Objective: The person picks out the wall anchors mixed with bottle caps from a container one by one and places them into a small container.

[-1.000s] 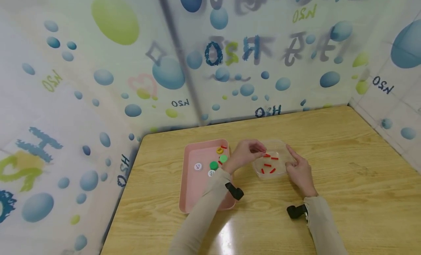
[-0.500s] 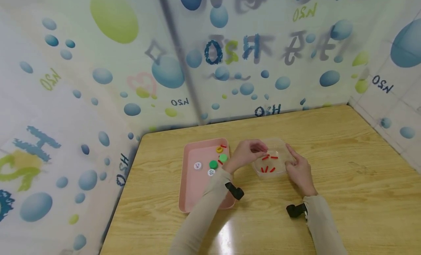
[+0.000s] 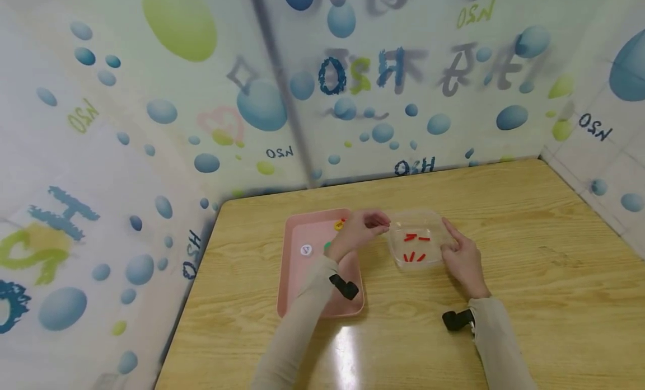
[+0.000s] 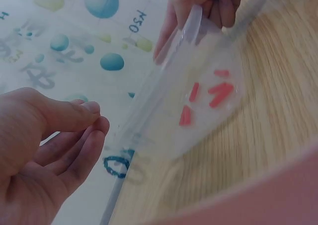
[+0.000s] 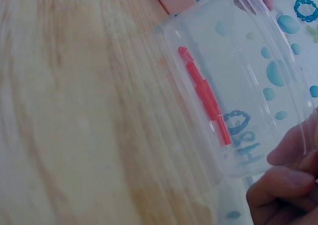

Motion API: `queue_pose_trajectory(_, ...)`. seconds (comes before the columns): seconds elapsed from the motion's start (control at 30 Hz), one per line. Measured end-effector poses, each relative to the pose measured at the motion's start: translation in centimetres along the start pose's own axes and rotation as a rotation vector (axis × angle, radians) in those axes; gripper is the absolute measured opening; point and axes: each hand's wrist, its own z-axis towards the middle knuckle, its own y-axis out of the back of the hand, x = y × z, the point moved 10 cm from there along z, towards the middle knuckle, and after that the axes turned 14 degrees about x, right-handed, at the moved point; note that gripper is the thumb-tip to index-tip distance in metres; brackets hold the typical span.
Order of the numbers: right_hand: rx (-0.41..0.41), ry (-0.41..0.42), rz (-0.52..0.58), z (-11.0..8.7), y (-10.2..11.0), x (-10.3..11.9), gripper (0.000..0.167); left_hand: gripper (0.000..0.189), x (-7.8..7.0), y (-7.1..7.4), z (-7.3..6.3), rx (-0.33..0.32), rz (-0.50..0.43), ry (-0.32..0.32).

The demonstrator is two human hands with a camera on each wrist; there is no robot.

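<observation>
My right hand grips the right rim of a clear plastic container, index finger stretched along its edge. Several small red sticks lie inside, in a far group and a near group. Between the container and a pink tray is my left hand, over the tray's right edge. In the left wrist view its thumb and index fingertips meet, with nothing visible between the loosely bent fingers. A white marked disc and a partly covered yellow disc lie in the tray; my left hand hides other pieces.
Both stand on a wooden table, the tray left of the container. A patterned wall covering rises behind the table and along both sides. A black wrist camera sits on my left sleeve and another on the right.
My left hand has moved left, from over the container toward the tray. One more red stick shows in the container than a second ago. My right hand keeps its grip on the rim.
</observation>
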Motion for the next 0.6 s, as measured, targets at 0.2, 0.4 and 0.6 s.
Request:
queue_pose_trajectory(0.2,0.001,-0.007,0.006,0.0,0.1,-0.1,0.067,0.019,1.4,1.7,-1.1,-0.034,0.030,0.003)
queue_pose_trajectory(0.4,0.007,-0.005,0.001,0.1,0.0,-0.1,0.067,0.020,2.5,3.0,-2.2,-0.063,0.048,0.028)
queue_pose_trajectory(0.6,0.016,-0.009,0.007,0.1,-0.2,-0.2,0.068,0.020,3.5,4.1,-3.4,-0.081,0.019,0.033)
